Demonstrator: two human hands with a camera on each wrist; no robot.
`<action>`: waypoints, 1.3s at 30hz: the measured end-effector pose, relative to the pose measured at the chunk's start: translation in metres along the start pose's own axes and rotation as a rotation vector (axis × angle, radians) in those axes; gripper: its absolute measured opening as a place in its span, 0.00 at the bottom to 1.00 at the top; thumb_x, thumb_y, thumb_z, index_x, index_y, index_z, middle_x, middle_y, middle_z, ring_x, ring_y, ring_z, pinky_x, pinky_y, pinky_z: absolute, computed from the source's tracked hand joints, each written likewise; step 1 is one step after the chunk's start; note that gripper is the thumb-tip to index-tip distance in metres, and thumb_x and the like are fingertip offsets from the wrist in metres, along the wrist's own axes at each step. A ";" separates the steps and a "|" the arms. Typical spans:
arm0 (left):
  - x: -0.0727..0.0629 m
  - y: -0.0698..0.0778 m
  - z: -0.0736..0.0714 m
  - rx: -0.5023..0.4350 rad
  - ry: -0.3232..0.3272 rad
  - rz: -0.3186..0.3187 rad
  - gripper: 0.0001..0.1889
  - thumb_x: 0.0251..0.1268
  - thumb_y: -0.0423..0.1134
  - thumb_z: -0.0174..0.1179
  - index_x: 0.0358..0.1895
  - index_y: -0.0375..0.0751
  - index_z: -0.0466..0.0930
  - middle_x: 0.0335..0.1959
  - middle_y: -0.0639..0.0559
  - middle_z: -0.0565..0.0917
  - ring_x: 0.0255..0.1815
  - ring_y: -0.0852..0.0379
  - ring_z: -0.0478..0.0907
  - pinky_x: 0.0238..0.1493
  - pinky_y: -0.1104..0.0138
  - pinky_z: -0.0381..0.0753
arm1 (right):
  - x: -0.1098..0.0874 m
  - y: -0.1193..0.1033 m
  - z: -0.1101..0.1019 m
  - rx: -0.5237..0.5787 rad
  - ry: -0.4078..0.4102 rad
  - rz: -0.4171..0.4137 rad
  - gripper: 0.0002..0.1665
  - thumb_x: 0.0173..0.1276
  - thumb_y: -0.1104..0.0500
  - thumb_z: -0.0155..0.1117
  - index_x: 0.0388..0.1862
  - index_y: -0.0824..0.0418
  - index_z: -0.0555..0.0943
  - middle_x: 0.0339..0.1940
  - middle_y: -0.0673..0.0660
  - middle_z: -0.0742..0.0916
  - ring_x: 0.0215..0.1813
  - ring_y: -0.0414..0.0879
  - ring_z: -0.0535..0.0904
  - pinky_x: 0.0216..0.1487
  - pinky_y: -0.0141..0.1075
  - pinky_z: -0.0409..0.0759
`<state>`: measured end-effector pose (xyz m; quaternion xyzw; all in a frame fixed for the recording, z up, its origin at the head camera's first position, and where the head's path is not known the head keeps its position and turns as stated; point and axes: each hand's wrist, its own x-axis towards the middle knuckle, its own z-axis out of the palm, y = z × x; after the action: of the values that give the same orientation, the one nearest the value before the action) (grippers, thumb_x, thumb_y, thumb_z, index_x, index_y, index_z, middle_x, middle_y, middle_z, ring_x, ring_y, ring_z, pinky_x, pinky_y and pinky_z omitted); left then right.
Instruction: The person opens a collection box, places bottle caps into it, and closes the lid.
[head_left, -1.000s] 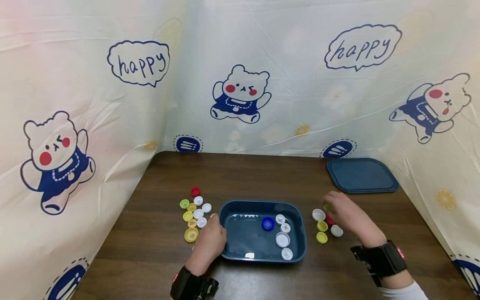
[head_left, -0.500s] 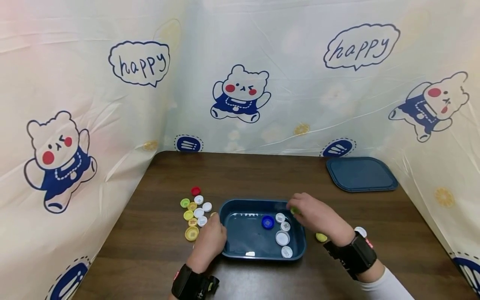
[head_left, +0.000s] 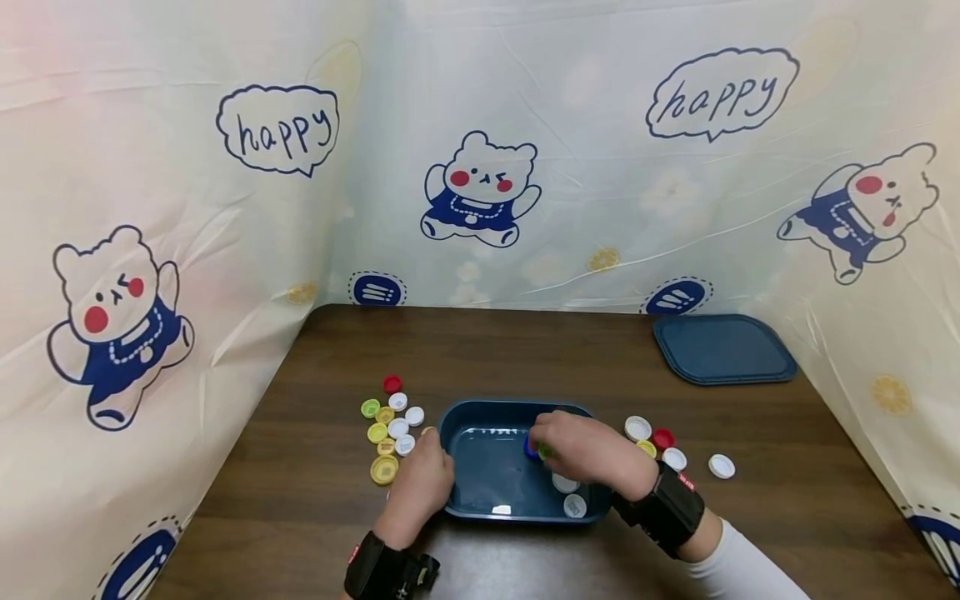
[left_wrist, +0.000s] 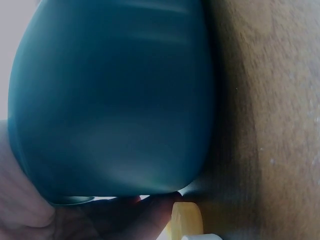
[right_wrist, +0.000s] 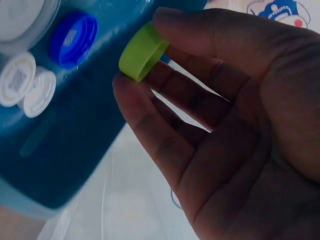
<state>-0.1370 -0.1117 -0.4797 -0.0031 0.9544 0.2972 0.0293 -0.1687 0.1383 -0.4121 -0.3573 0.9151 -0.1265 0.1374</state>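
Observation:
My left hand [head_left: 423, 479] grips the left end of a dark blue rectangular tray [head_left: 483, 471], thumb at its rim, in the head and left wrist views. Over the tray, my right hand [head_left: 588, 450] pinches a light green bottle cap [right_wrist: 142, 52] between thumb and fingertip. Below that cap lies a blue bottle cap [right_wrist: 74, 40], mostly covered by the hand in the head view. Several white bottle caps lie in the tray, one of them a small white cap [head_left: 575, 506] near the front right corner.
Left of the tray, white, yellow and green caps lie scattered, with a red cap [head_left: 392, 383] at the back. To the right are more caps, including a white cap [head_left: 722, 466] set apart. A flat blue lid-like piece [head_left: 723, 350] lies at the back right.
My right hand has carried the green bottle cap leftward from the right-hand caps to over the tray. The left hand stays at the tray's end.

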 end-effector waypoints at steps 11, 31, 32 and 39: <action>0.001 0.000 0.001 0.009 -0.019 -0.026 0.14 0.72 0.31 0.52 0.55 0.25 0.72 0.44 0.39 0.78 0.39 0.49 0.77 0.42 0.52 0.81 | 0.002 -0.005 0.006 -0.018 -0.068 0.018 0.11 0.64 0.61 0.74 0.45 0.57 0.86 0.40 0.50 0.83 0.40 0.42 0.74 0.43 0.34 0.80; 0.002 0.002 0.001 0.000 -0.045 -0.048 0.18 0.74 0.32 0.51 0.60 0.23 0.70 0.49 0.36 0.78 0.42 0.48 0.78 0.43 0.52 0.81 | -0.035 0.032 -0.034 -0.012 0.188 0.109 0.16 0.67 0.62 0.71 0.53 0.62 0.83 0.50 0.58 0.84 0.50 0.51 0.82 0.50 0.46 0.83; 0.002 0.001 0.001 0.001 -0.046 -0.048 0.18 0.74 0.32 0.51 0.60 0.23 0.70 0.49 0.36 0.78 0.42 0.48 0.78 0.43 0.52 0.81 | -0.038 0.037 -0.037 -0.001 0.196 0.128 0.16 0.67 0.62 0.70 0.54 0.62 0.83 0.51 0.59 0.84 0.51 0.52 0.82 0.51 0.47 0.82; 0.002 0.000 0.000 0.015 -0.041 -0.040 0.18 0.74 0.32 0.51 0.60 0.23 0.70 0.48 0.36 0.78 0.44 0.47 0.79 0.47 0.51 0.81 | -0.056 0.065 -0.041 0.020 0.229 0.242 0.17 0.67 0.64 0.69 0.54 0.65 0.82 0.54 0.64 0.82 0.54 0.57 0.81 0.53 0.52 0.80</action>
<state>-0.1390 -0.1111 -0.4799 -0.0158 0.9555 0.2893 0.0546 -0.1827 0.2286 -0.3865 -0.2262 0.9599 -0.1580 0.0498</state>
